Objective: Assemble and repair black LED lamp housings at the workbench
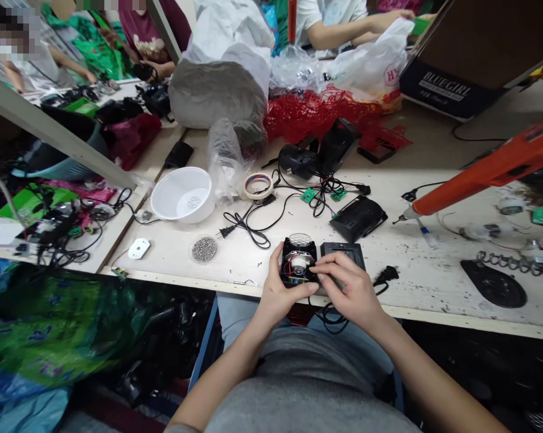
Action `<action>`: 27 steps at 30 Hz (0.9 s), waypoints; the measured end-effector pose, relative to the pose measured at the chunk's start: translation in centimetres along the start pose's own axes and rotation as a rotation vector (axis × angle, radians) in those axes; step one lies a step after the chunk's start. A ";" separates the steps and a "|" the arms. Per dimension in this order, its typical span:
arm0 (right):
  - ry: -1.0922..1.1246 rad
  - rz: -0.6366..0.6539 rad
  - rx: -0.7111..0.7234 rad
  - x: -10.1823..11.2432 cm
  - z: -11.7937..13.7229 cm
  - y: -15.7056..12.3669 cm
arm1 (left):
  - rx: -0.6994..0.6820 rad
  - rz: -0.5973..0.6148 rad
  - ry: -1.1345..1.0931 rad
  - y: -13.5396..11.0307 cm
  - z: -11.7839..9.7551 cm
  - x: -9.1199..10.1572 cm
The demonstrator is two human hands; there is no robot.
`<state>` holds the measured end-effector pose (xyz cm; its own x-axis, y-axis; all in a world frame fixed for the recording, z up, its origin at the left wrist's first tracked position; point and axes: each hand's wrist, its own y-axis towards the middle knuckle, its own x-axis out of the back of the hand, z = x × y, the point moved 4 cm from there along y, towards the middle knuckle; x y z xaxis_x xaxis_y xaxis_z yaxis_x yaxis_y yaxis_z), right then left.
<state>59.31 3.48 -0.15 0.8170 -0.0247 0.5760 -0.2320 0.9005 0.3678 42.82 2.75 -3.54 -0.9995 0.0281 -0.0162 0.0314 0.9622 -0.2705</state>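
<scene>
A small black open housing [286,248] stands at the table's front edge, with a white round part [298,263], red wires and a small board inside. My left hand [278,297] grips it from the left, thumb across its near side. The fingers of my right hand [350,287] are pinched together at its right side, on or beside a dark piece, perhaps the black cord, mostly hidden by the fingertips. Below, the power cord [332,322] hangs in loops over the edge, its plug [387,274] to the right. Beside the housing lies a flat black cover [350,251], partly behind my right hand.
An orange electric screwdriver [483,171] hangs at the right. Left are a dish of small screws [204,248], a white bowl [182,195] and a tape roll [258,187]. Black housings [359,218] and cords lie behind. Other people work across the table.
</scene>
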 end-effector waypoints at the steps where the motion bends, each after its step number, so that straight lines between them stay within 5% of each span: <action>1: 0.000 0.004 0.001 0.0 0.0 0.0 | -0.017 -0.017 0.033 0.0 -0.1 -0.1; 15: -0.116 0.014 0.039 1.6 -0.3 2.2 | -0.103 -0.071 0.213 -0.3 -0.3 -1.0; 27: -0.107 0.147 0.045 1.3 -0.4 3.3 | 0.091 0.005 -0.276 -0.3 0.1 -1.2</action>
<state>59.81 6.64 1.52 0.7122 0.0579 0.6995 -0.3702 0.8777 0.3043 43.98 2.34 -3.55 -0.9599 -0.0538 -0.2753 0.0494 0.9338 -0.3544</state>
